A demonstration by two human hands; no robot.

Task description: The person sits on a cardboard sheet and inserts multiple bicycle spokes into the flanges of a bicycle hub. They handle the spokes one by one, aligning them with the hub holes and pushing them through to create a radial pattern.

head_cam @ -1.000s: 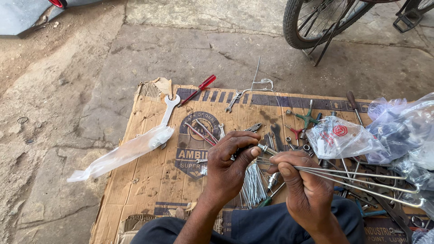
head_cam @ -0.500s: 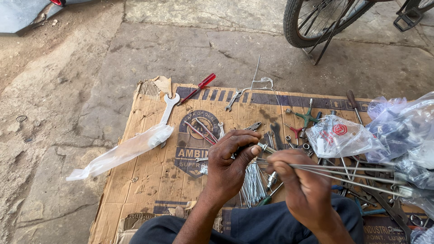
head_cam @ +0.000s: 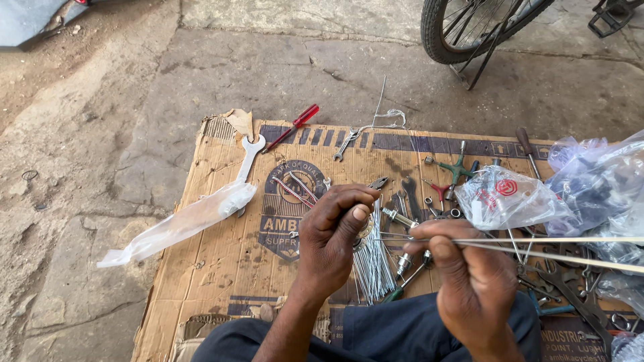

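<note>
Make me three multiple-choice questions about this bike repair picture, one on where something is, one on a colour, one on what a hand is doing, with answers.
1. Where does the red-handled screwdriver lie?
A. at the far edge of the cardboard sheet
B. inside the plastic bag
C. under the wheel

2. What colour is the handle of the cross-shaped wrench?
A. yellow
B. green
C. white

3. What is the right hand doing?
A. resting flat on the ground
B. holding a hammer
C. pinching thin metal spokes

Answers:
1 A, it lies across the cardboard's far border, partly on the ground.
2 B, its arms are green.
3 C, its fingers close on spokes that run off to the right, while the left hand grips a small metal part.
</note>
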